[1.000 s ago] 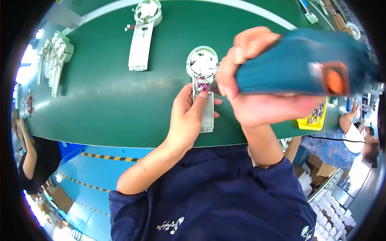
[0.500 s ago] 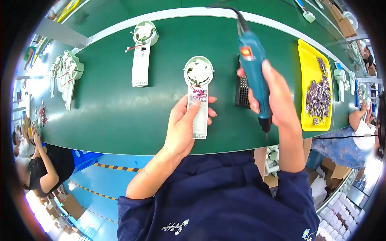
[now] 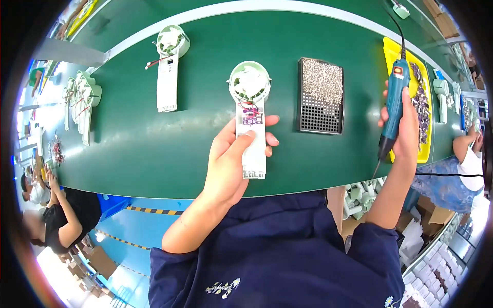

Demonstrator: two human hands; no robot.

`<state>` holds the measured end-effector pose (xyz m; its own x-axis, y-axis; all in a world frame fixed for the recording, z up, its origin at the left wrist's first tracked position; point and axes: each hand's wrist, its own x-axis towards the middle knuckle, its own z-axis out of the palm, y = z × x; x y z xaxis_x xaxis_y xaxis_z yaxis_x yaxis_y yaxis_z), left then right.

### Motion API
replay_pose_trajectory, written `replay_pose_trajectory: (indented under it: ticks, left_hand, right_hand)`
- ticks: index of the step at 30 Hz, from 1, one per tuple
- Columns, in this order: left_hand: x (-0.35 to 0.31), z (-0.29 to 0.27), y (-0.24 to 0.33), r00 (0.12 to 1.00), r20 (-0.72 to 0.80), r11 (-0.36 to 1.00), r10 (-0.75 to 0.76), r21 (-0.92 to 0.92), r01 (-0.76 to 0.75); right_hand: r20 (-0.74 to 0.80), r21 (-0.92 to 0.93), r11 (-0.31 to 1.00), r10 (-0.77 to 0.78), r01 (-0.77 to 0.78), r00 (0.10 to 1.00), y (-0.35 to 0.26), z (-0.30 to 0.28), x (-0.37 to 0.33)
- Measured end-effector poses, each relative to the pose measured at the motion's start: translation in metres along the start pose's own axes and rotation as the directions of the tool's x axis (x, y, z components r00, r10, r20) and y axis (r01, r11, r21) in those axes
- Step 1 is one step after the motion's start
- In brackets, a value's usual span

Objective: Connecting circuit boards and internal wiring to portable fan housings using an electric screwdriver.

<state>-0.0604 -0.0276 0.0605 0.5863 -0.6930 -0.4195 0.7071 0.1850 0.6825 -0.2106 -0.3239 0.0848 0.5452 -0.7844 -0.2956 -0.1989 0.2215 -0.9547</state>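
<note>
My left hand grips the handle of a pale green handheld fan half-shell, fan head pointing away from me. The thumb presses on the shell just below a small purple circuit board, and red wires run from the board to the fan head. In my right hand is a teal electric screwdriver, its bit angled down toward the table's front edge, beside the yellow tray. Between the hands lies a black perforated screw tray, its far half covered with small silvery screws.
Another fan half-shell lies on the green table to the left. Several more fan shells stand farther left. Purple circuit boards fill part of the yellow tray. A cord trails from the screwdriver. People sit at both sides.
My right hand has carried the screwdriver rightward from over the screw tray to beside the yellow tray, uncovering the screw tray. My left hand still holds the fan shell, its thumb slightly lower off the board.
</note>
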Motion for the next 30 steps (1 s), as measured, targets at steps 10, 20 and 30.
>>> replay_pose_trajectory:
  ticks: [10, 20, 30]
  left_hand:
    - [-0.005, 0.005, 0.007, 1.0, -0.004, 1.0, -0.022, -0.022, 0.022]
    - [-0.012, 0.009, 0.023, 0.998, 0.013, 0.976, -0.056, -0.209, 0.057]
    - [-0.002, 0.023, 0.055, 0.996, -0.063, 0.998, -0.058, -0.02, 0.056]
  right_hand:
    - [-0.043, -0.865, 0.471, -0.416, 0.175, 0.909, 0.039, -0.006, 0.023]
    - [0.012, -0.896, 0.338, -0.631, 0.289, 0.776, 0.022, 0.026, -0.041]
    - [0.465, 0.087, 0.976, -0.218, 0.201, 0.858, 0.041, 0.13, -0.097]
